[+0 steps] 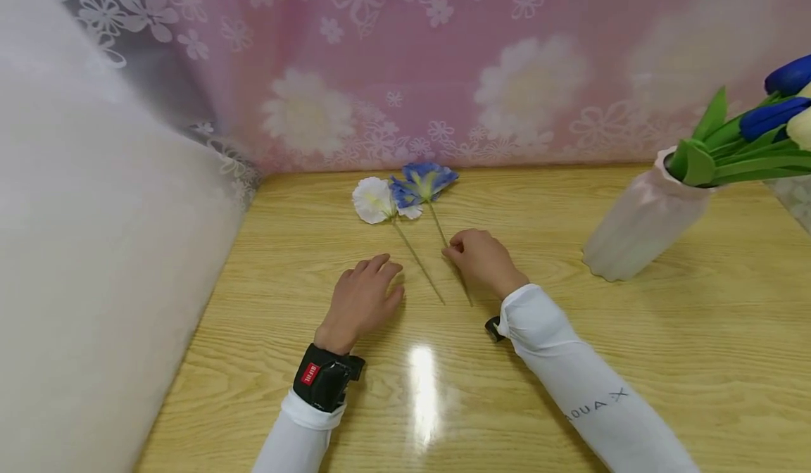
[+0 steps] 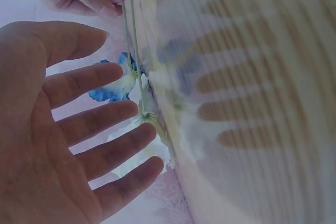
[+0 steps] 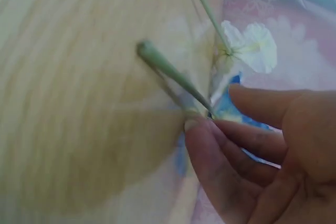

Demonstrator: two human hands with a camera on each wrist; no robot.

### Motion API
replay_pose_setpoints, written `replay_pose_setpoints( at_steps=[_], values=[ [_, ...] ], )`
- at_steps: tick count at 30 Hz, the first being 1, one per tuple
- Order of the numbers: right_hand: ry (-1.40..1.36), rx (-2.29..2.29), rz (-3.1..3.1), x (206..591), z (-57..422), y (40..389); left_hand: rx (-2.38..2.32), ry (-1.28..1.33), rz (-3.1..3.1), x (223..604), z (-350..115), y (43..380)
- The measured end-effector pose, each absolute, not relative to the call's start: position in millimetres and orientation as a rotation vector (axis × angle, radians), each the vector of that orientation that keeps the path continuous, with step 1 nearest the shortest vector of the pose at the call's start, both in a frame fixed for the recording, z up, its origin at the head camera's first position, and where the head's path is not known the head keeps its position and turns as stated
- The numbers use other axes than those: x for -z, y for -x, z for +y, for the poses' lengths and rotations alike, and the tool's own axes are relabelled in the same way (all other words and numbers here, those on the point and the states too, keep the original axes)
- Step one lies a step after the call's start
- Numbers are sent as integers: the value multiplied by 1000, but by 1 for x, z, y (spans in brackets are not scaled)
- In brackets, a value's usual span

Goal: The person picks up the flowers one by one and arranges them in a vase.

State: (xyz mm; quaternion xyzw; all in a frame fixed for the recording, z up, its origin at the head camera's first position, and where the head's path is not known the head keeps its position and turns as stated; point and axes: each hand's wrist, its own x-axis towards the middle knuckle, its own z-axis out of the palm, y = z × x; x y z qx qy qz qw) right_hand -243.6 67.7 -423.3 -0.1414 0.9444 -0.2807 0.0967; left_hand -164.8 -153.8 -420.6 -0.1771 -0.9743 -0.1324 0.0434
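Note:
Two artificial flowers lie on the wooden table, their stems angled toward the person. One is a blue flower with a pale yellow center; it partly overlaps a white flower. My right hand has its thumb and fingers curled at the blue flower's thin green stem, pinching it partway along. To the left of both stems, my left hand hovers with nothing in its grasp. Its fingers are spread and nearly straight in the left wrist view.
A pale ribbed vase stands at the right of the table, filled with blue and white tulips. Behind the table hangs a pink flowered curtain. A white surface borders the left side.

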Motion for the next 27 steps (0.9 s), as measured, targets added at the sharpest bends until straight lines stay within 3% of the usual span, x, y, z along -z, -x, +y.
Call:
replay_pose_setpoints(
  at_steps=[16, 27],
  values=[
    [319, 1023, 2689, 420, 81, 246, 400, 559, -2970, 421, -145, 168],
    [282, 1227, 2875, 388, 104, 233, 384, 570, -2969, 417, -138, 170]
  ],
)
